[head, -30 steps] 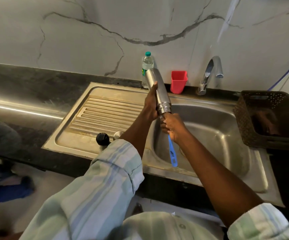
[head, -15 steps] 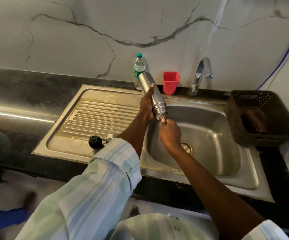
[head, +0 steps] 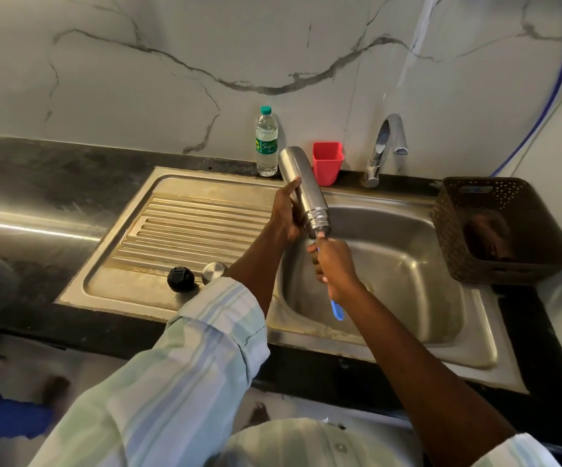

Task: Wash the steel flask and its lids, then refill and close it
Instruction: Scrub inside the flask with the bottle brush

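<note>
While the left hand (head: 284, 214) grips the cylindrical steel flask (head: 301, 190), tilted mouth-down over the steel sink basin (head: 407, 264), the right hand (head: 335, 267) grips a blue-handled brush (head: 337, 310) at its mouth.

I am looking down at a home kitchen: a steel sink (head: 404, 264) with a ribbed drainboard (head: 192, 230) is set in a dark stone counter (head: 37, 170), a chrome tap (head: 385, 146) stands at its back edge, and a marble-veined wall (head: 205, 62) rises behind.
</note>
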`<state>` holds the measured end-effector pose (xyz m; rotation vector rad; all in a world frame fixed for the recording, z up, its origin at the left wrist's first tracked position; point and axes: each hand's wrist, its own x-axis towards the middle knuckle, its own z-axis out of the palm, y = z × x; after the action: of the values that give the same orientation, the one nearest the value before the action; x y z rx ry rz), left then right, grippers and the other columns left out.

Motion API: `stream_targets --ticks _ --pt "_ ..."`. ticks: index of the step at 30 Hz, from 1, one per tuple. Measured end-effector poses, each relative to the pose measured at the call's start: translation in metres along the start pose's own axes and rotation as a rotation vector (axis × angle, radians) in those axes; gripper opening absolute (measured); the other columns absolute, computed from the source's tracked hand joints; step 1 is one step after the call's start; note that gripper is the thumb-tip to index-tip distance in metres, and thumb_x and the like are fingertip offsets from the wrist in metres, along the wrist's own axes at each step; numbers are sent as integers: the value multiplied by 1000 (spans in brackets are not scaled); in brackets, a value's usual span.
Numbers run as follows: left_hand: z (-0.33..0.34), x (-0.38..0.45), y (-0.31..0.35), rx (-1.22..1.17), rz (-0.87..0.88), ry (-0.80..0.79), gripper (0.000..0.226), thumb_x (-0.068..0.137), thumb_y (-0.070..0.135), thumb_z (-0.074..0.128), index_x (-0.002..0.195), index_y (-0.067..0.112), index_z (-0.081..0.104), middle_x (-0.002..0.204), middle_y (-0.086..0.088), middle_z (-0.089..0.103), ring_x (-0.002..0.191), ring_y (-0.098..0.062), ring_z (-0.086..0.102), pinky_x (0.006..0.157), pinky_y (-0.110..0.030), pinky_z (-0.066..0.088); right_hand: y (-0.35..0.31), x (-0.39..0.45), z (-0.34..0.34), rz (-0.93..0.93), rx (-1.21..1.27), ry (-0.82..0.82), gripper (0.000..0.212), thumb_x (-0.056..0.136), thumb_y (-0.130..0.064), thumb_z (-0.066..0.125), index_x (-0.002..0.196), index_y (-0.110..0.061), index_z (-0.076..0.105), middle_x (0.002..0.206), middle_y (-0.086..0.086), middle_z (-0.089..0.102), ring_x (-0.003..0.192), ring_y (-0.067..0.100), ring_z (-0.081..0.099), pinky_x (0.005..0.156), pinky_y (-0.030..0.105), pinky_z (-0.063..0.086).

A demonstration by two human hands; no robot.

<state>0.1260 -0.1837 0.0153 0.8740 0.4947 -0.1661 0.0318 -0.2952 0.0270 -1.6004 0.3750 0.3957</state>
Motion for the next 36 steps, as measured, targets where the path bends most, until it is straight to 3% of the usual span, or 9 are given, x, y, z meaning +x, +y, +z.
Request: stream_targets --ticks 5,11,13,16,19,23,27,33,36 --pt "10 1 -2 102 33 25 85 66 38 90 132 4 49 101 -17 66 88 -33 70 90 -49 57 0 -2 4 -188 -541 214 32 99 -29 52 124 -10 47 113 11 62 100 31 62 71 34 43" --pt "11 8 -10 59 49 72 64 76 26 83 126 1 51 110 -22 67 101 -39 68 93 -56 55 6 -3 0 -232 -724 368 26 100 -27 49 116 -11 61 103 10 65 88 29 59 70 30 38" --pt "13 5 -13 65 38 61 60 79 28 79 125 1 52 103 -20 66 91 -36 68 91 -54 56 6 0 3 -159 -486 273 24 99 -25 48 103 -9 65 82 5 60 66 21 52 59 27 36" --pt "13 -1 -10 74 21 26 58 85 32 72 128 -1 51 88 -17 64 71 -31 67 70 -42 60 10 9 -5 171 381 -168 24 99 -22 48 82 -8 58 46 -5 42 32 6 34 32 19 26" --pt "10 -4 -8 52 20 -15 57 88 35 67 128 -2 50 88 -18 62 70 -32 65 65 -39 58 12 14 -17 291 804 -461 26 102 -23 41 86 -6 53 45 -6 33 30 4 28 27 19 26" --pt "15 -6 -6 112 -11 -31 56 90 37 65 128 -1 50 88 -17 63 70 -29 66 68 -38 59 3 7 -8 50 93 -54 19 97 -27 53 84 -12 54 53 -4 44 38 7 35 36 20 26" --pt "23 -6 -6 247 -21 -28 75 78 46 81 129 3 48 99 -17 66 82 -29 70 84 -44 59 -2 -2 -3 -167 -525 239 27 99 -27 52 120 -9 50 98 5 57 83 22 54 67 29 36" --pt "30 4 -9 298 32 122 58 73 11 83 121 -3 53 87 -16 67 71 -28 68 67 -37 60 7 -6 -10 -322 -942 394 28 101 -22 44 122 -9 56 111 14 66 99 33 63 70 31 35" --pt "29 4 -13 268 19 130 48 75 11 79 114 0 54 86 -15 66 72 -29 67 71 -39 60 4 1 -6 -208 -654 331 24 99 -24 46 105 -10 65 85 9 60 72 27 58 62 29 37"
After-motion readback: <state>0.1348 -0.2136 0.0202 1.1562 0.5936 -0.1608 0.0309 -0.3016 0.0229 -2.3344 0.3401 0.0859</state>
